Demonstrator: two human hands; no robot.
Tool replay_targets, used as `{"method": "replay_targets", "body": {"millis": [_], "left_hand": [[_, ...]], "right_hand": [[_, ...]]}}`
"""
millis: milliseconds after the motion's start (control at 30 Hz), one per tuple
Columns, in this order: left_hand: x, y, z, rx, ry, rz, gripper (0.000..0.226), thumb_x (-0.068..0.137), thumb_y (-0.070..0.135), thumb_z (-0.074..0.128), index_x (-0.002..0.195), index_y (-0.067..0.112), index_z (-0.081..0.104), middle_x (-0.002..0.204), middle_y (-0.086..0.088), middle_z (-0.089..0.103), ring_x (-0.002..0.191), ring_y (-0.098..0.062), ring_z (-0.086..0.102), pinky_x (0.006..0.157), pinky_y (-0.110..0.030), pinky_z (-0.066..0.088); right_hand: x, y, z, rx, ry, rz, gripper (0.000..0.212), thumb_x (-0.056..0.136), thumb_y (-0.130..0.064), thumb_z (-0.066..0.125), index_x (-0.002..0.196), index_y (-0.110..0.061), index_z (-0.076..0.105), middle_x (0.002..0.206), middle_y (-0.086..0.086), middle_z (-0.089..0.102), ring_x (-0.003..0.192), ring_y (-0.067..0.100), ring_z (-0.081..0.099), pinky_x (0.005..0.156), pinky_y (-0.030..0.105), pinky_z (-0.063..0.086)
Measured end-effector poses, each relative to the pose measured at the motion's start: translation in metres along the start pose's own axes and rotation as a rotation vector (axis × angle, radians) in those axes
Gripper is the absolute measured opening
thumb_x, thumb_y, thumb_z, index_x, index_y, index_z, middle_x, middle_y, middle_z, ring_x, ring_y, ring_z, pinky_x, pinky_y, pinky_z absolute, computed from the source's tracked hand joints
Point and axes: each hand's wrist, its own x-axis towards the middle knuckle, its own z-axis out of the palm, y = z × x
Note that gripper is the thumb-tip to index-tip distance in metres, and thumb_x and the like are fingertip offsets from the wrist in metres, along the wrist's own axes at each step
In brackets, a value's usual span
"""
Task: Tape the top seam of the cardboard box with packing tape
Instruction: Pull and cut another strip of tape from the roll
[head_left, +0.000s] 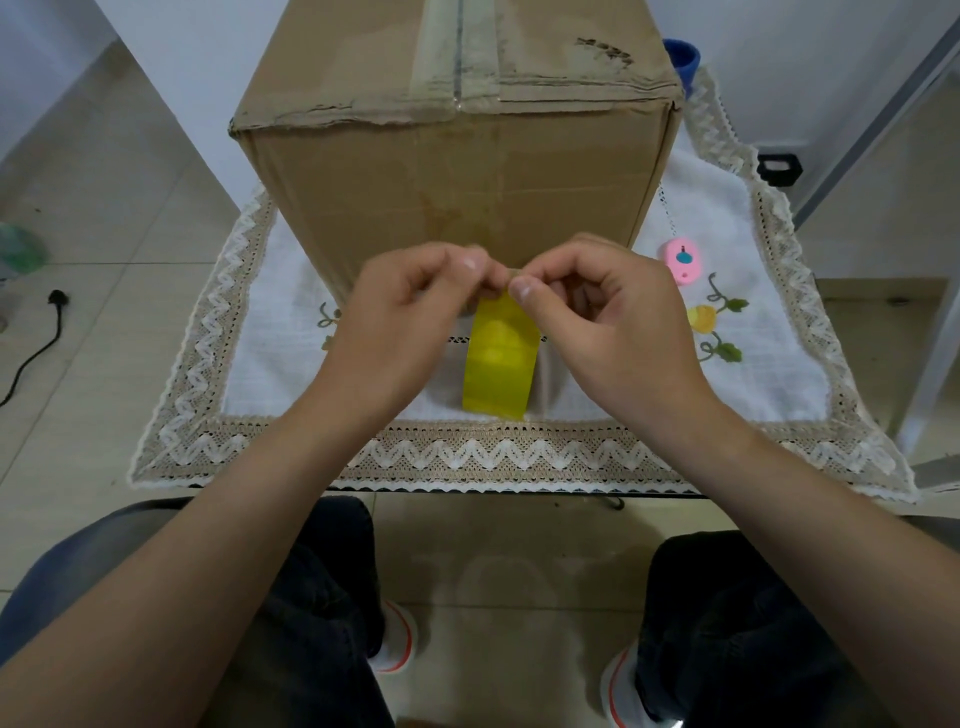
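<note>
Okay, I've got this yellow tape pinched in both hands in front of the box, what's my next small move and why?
Probably lift the tape end up toward the top seam. Both hands, left hand and right hand, pinch the upper edge of the yellow tape low against the front face of the cardboard box, and the strip hangs down over the tablecloth, stuck to nothing that shows.

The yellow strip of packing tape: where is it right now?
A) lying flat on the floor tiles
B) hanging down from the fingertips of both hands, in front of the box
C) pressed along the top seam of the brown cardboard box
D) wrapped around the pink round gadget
B: the yellow strip of packing tape hangs from the pinched fingertips of the left hand and right hand, in front of the brown cardboard box.
</note>
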Motion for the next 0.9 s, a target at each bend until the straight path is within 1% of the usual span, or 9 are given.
{"method": "replay_targets", "body": {"millis": [67, 100, 167, 267, 433, 567, 667, 767, 900], "left_hand": [[0.002, 0.001, -0.004, -0.104, 0.029, -0.072, 0.046, 0.108, 0.030, 0.047, 0.074, 0.032, 0.078, 0.081, 0.012, 0.079, 0.084, -0.001, 0.072, 0.078, -0.024, 0.053], [0.003, 0.001, -0.006, -0.137, 0.053, -0.087, 0.048, 0.109, 0.030, 0.047, 0.071, 0.031, 0.077, 0.080, 0.013, 0.079, 0.083, -0.001, 0.072, 0.075, -0.023, 0.053], [0.005, -0.001, -0.007, -0.126, 0.086, -0.088, 0.043, 0.110, 0.022, 0.050, 0.077, 0.030, 0.076, 0.078, 0.015, 0.077, 0.081, 0.002, 0.071, 0.070, -0.017, 0.054], [0.006, -0.005, -0.003, -0.050, 0.050, -0.063, 0.032, 0.106, 0.012, 0.055, 0.089, 0.030, 0.075, 0.077, 0.021, 0.075, 0.079, 0.008, 0.068, 0.068, -0.013, 0.054], [0.006, -0.007, 0.000, -0.062, -0.051, 0.000, 0.021, 0.101, 0.008, 0.064, 0.096, 0.024, 0.075, 0.077, 0.023, 0.076, 0.079, 0.010, 0.069, 0.071, -0.010, 0.052], [0.004, -0.005, 0.001, -0.118, -0.051, 0.031, 0.015, 0.097, 0.007, 0.069, 0.100, 0.020, 0.077, 0.075, 0.025, 0.076, 0.078, 0.011, 0.069, 0.070, -0.007, 0.051], [0.003, -0.005, 0.001, -0.142, -0.044, 0.030, 0.013, 0.095, 0.008, 0.071, 0.103, 0.016, 0.078, 0.075, 0.023, 0.077, 0.078, 0.010, 0.070, 0.071, -0.008, 0.051], [0.004, -0.005, -0.001, -0.161, -0.055, 0.021, 0.011, 0.092, 0.010, 0.074, 0.099, 0.017, 0.079, 0.077, 0.019, 0.079, 0.079, 0.007, 0.071, 0.073, -0.009, 0.052], [0.005, -0.006, -0.002, -0.142, -0.057, 0.037, 0.012, 0.091, 0.011, 0.076, 0.102, 0.013, 0.080, 0.091, 0.006, 0.080, 0.085, 0.000, 0.073, 0.078, -0.015, 0.055]], "right_hand": [[0.001, 0.001, -0.001, 0.010, 0.007, 0.009, 0.011, 0.093, -0.014, 0.072, 0.083, -0.013, 0.073, 0.075, 0.006, 0.062, 0.064, 0.005, 0.048, 0.061, 0.019, 0.038], [0.001, 0.002, -0.001, 0.013, 0.011, 0.012, 0.011, 0.094, -0.013, 0.072, 0.083, -0.011, 0.072, 0.076, 0.006, 0.062, 0.063, 0.006, 0.048, 0.061, 0.019, 0.037], [0.002, 0.002, -0.003, 0.004, 0.005, 0.003, 0.011, 0.094, -0.013, 0.072, 0.084, -0.011, 0.072, 0.075, 0.004, 0.060, 0.063, 0.006, 0.047, 0.061, 0.017, 0.036], [0.002, 0.001, -0.005, -0.028, -0.041, -0.037, 0.009, 0.095, -0.014, 0.071, 0.087, -0.013, 0.072, 0.076, -0.004, 0.056, 0.063, 0.005, 0.046, 0.062, 0.017, 0.035], [0.002, -0.001, -0.005, -0.057, -0.091, -0.094, 0.006, 0.096, -0.012, 0.071, 0.090, -0.013, 0.073, 0.078, -0.007, 0.055, 0.064, 0.004, 0.046, 0.061, 0.015, 0.036], [0.004, 0.000, -0.008, -0.082, -0.088, -0.115, 0.006, 0.095, -0.013, 0.071, 0.089, -0.015, 0.073, 0.077, -0.006, 0.056, 0.064, 0.005, 0.047, 0.061, 0.016, 0.036], [0.004, 0.000, -0.010, -0.088, -0.077, -0.118, 0.006, 0.094, -0.014, 0.071, 0.088, -0.013, 0.074, 0.076, -0.003, 0.057, 0.064, 0.005, 0.047, 0.062, 0.017, 0.036], [0.004, 0.000, -0.011, -0.084, -0.082, -0.117, 0.007, 0.093, -0.013, 0.072, 0.087, -0.011, 0.074, 0.074, -0.003, 0.056, 0.064, 0.004, 0.047, 0.062, 0.015, 0.035], [0.004, 0.000, -0.011, -0.085, -0.077, -0.115, 0.007, 0.093, -0.013, 0.074, 0.087, -0.009, 0.076, 0.072, 0.002, 0.057, 0.063, 0.004, 0.046, 0.062, 0.015, 0.035]]}}
